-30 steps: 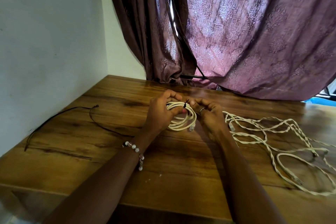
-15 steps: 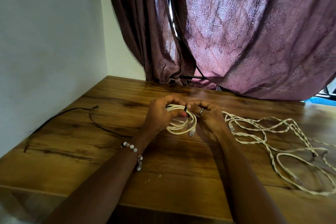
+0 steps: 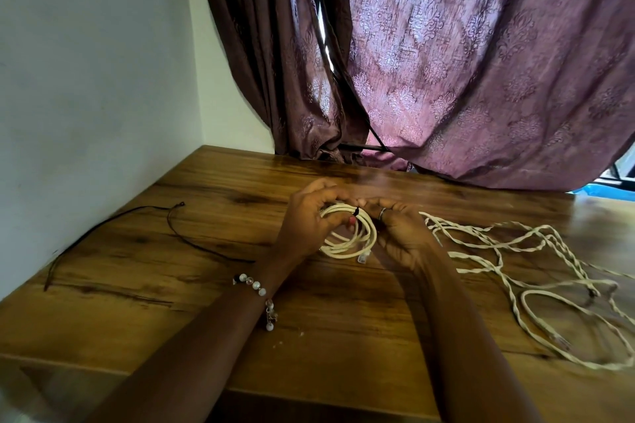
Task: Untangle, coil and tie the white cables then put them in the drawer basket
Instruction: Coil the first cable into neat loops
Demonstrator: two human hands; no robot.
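Note:
A coiled white cable (image 3: 347,239) lies on the wooden table (image 3: 192,285) between my hands, with a clear plug end at its lower right. My left hand (image 3: 307,220) grips the coil's left side, thumb over the loops. My right hand (image 3: 398,232) pinches a small black tie (image 3: 356,211) at the top of the coil. A tangle of white cables (image 3: 536,271), twisted around each other, spreads over the table to the right.
A thin black cord (image 3: 144,216) lies on the table's left part near the white wall. Purple patterned curtains (image 3: 446,62) hang behind the table and drape onto its far edge. The table's front edge runs below my forearms.
My two hands have drawn closer together over the top of the coil, fingertips now meeting at the black tie. The coil and the tangle stay where they were.

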